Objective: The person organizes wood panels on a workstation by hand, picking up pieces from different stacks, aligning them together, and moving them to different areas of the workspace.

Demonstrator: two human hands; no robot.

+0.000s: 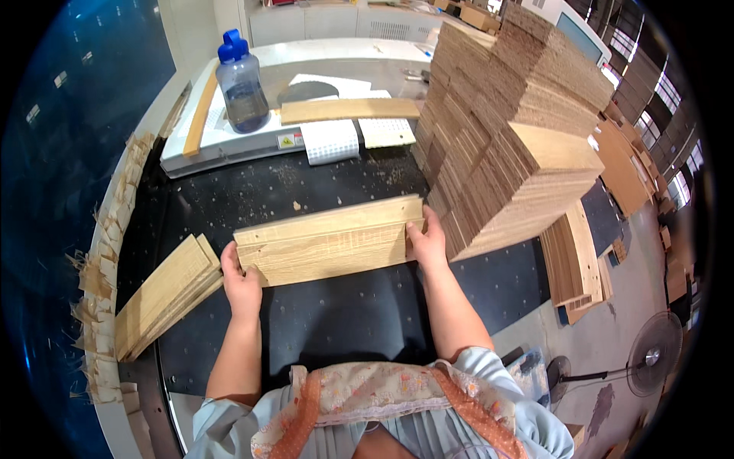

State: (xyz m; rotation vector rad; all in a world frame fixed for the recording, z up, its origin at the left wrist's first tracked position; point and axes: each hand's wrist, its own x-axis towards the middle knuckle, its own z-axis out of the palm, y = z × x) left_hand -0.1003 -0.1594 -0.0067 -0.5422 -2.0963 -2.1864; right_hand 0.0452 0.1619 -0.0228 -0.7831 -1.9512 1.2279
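Left hand point(242, 288) and right hand point(429, 243) grip the boards point(325, 249) at opposite ends, tall stack point(516, 145) just beside the right!

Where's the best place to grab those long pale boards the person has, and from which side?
Probably by the two short ends, one hand from each side. The boards are long and flat, lying crosswise in front of the person with the short ends facing left and right. The left hand and right hand hold them there.
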